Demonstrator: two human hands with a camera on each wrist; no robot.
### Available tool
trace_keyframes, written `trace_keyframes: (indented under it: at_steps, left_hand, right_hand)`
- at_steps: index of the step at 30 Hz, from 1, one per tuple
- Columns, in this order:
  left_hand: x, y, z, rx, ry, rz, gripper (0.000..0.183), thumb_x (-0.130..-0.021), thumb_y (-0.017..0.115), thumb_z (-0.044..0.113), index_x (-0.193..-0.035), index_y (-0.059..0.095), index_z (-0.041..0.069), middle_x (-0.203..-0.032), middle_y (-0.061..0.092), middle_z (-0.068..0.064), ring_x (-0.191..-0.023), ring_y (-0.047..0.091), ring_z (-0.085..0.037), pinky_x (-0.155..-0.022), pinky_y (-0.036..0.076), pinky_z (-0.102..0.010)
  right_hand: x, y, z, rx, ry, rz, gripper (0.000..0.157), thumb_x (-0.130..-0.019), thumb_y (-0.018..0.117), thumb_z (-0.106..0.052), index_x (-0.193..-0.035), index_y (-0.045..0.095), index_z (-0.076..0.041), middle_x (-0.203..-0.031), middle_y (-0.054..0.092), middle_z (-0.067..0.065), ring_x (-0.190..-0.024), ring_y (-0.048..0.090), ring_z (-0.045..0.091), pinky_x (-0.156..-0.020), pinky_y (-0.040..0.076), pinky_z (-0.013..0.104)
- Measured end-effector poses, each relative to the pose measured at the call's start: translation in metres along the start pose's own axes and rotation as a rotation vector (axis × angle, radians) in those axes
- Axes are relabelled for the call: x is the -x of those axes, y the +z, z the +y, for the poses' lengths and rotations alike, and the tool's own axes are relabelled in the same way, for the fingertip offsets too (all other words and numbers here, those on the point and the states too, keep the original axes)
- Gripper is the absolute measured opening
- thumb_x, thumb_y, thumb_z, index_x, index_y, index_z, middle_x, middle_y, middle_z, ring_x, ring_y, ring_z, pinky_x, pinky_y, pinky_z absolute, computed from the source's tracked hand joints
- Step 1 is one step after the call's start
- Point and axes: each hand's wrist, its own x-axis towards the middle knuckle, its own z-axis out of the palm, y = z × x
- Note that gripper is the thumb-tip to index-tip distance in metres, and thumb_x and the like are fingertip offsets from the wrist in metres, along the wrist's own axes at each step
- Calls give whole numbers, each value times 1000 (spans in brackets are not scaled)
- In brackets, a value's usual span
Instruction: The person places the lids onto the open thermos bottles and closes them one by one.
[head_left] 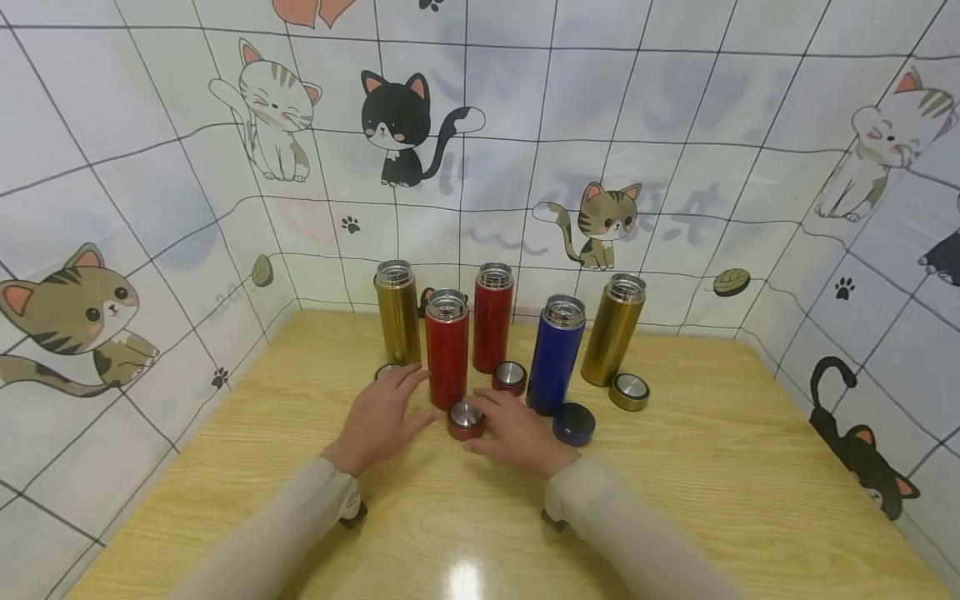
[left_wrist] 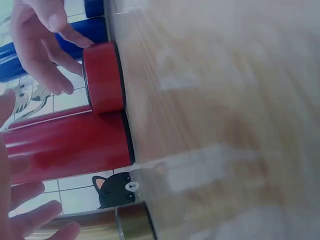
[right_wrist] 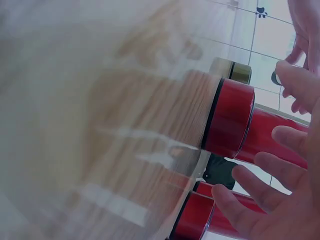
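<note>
A red thermos bottle (head_left: pixel 447 354) stands uncapped at the front, its red lid (head_left: pixel 466 418) on the table just before it. My right hand (head_left: pixel 517 429) is at the lid's right side, fingers stretched out and fingertips right at its edge; the right wrist view shows the fingers (right_wrist: pixel 250 192) spread and relaxed. On the other side, my left hand (head_left: pixel 380 417) hovers left of the front red bottle, fingers loosely extended and holding nothing. Its fingertips partly cover a lid (head_left: pixel 387 370) in front of the left gold bottle (head_left: pixel 400 317).
Behind stand another red bottle (head_left: pixel 492 321), a blue bottle (head_left: pixel 556 358) and a second gold bottle (head_left: pixel 615 333), all uncapped. A red lid (head_left: pixel 509 377), a blue lid (head_left: pixel 573 423) and a gold lid (head_left: pixel 629 391) lie before them. Cat-printed cloth (head_left: pixel 510 100) walls the wooden table (head_left: pixel 720 467).
</note>
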Motion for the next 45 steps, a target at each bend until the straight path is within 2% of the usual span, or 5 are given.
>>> trace_keyframes:
  at_steps: [8, 14, 23, 34, 45]
  left_hand:
    - [-5, 14, 2, 213, -224, 71, 61, -89, 71, 39, -135, 52, 4, -112, 61, -10, -97, 60, -29, -76, 54, -42]
    - [-9, 19, 3, 391, -350, 63, 65, -90, 69, 38, -139, 47, 2, -136, 53, -16, -117, 57, -37, -91, 52, -45]
    - [-19, 28, 0, 515, -440, 100, 68, -89, 70, 41, -138, 46, 1, -135, 54, -18, -121, 53, -38, -94, 49, -49]
    - [-37, 41, 6, 666, -514, 163, 72, -84, 77, 36, -141, 45, 6, -139, 51, -12, -117, 54, -34, -93, 48, -48]
    - [-55, 43, 19, 704, -559, 174, 80, -81, 80, 34, -145, 38, 12, -139, 51, -9, -124, 50, -30, -99, 46, -49]
  right_hand:
    - [-10, 5, -5, -82, 56, -2, 56, -85, 75, -38, -134, 58, -15, -132, 55, 4, -119, 53, 23, -100, 45, 42]
    - [-13, 9, -4, -122, 91, -12, 53, -86, 75, -34, -131, 59, -13, -130, 57, 4, -117, 55, 21, -100, 45, 40]
    - [-16, 12, -5, -134, 152, -23, 50, -86, 75, -35, -130, 60, -15, -129, 58, 1, -116, 56, 19, -100, 45, 39]
    - [-21, 16, -4, -120, 188, -30, 50, -86, 76, -32, -131, 60, -15, -128, 57, 1, -116, 56, 20, -101, 45, 40]
    - [-22, 19, -4, -146, 174, -34, 49, -84, 77, -21, -129, 60, -16, -129, 57, 3, -116, 56, 20, -103, 43, 42]
